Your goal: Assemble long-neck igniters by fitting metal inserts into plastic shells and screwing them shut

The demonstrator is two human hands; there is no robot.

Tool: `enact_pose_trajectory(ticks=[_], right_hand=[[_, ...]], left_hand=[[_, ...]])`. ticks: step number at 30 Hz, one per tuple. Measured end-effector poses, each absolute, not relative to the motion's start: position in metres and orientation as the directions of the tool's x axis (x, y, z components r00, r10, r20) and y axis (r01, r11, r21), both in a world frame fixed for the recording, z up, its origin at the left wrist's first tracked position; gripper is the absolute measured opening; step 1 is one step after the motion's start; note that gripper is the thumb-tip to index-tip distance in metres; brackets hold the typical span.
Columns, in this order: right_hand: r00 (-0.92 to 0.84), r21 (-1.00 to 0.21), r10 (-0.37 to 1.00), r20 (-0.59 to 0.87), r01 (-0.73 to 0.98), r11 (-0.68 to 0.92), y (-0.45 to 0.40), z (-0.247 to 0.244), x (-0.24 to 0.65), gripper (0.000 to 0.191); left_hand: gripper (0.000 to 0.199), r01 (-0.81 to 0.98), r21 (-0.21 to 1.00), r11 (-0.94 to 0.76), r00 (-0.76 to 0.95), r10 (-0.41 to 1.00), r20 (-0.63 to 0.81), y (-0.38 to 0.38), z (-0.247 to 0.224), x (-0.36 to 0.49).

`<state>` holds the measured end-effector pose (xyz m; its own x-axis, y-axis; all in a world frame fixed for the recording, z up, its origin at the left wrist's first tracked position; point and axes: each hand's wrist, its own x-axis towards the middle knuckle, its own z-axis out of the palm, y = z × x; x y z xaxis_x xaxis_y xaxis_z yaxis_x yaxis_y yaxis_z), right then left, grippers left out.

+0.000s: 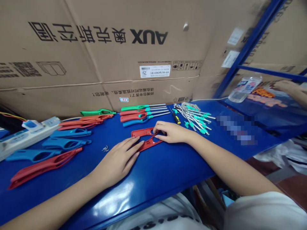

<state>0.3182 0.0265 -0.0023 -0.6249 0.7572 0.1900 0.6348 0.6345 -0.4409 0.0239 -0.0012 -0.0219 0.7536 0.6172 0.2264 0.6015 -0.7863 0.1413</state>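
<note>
Two red lighter shell halves lie side by side on the blue table, in front of me. My left hand rests with its fingers spread, fingertips touching the left ends of the shells. At their right ends, my right hand has its thumb and fingers pinched near the trigger openings; whatever lies between the fingertips is too small to make out. Several small screws lie left of my left hand. A yellow and black screwdriver sits behind my right hand.
Blue shells, orange shells and a power strip lie left. Assembled lighters stand behind the hands, metal rods to their right. A cardboard box backs the table. Another person's hand is far right, near a plastic bottle.
</note>
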Motion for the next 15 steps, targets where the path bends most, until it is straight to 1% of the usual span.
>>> enact_pose_trajectory(ticks=[6, 8, 9, 10, 12, 13, 15], right_hand=[[-0.629, -0.456, 0.762, 0.152, 0.640, 0.619, 0.025, 0.001, 0.318, 0.019], [-0.612, -0.410, 0.766, 0.197, 0.659, 0.631, 0.026, 0.001, 0.316, 0.021], [-0.589, -0.367, 0.774, 0.233, 0.683, 0.631, 0.026, 0.001, 0.315, 0.021], [-0.554, -0.314, 0.786, 0.274, 0.721, 0.617, 0.027, 0.002, 0.314, 0.022], [-0.439, -0.217, 0.823, 0.360, 0.819, 0.532, 0.030, 0.003, 0.315, 0.023], [-0.369, -0.189, 0.841, 0.397, 0.863, 0.468, 0.032, 0.004, 0.317, 0.023], [-0.217, -0.176, 0.864, 0.454, 0.929, 0.325, 0.037, 0.008, 0.327, 0.022]], left_hand=[[0.044, 0.589, 0.206, -0.782, 0.740, 0.624, 0.252, 0.003, -0.022, 0.020], [0.043, 0.587, 0.224, -0.778, 0.736, 0.628, 0.252, 0.003, -0.022, 0.019], [0.042, 0.587, 0.234, -0.775, 0.734, 0.631, 0.251, 0.003, -0.021, 0.019], [0.042, 0.587, 0.244, -0.772, 0.731, 0.635, 0.251, 0.003, -0.021, 0.019], [0.040, 0.586, 0.257, -0.769, 0.727, 0.638, 0.253, 0.003, -0.021, 0.019], [0.039, 0.585, 0.260, -0.768, 0.726, 0.639, 0.254, 0.004, -0.020, 0.019], [0.039, 0.584, 0.264, -0.768, 0.726, 0.639, 0.254, 0.004, -0.020, 0.019]])
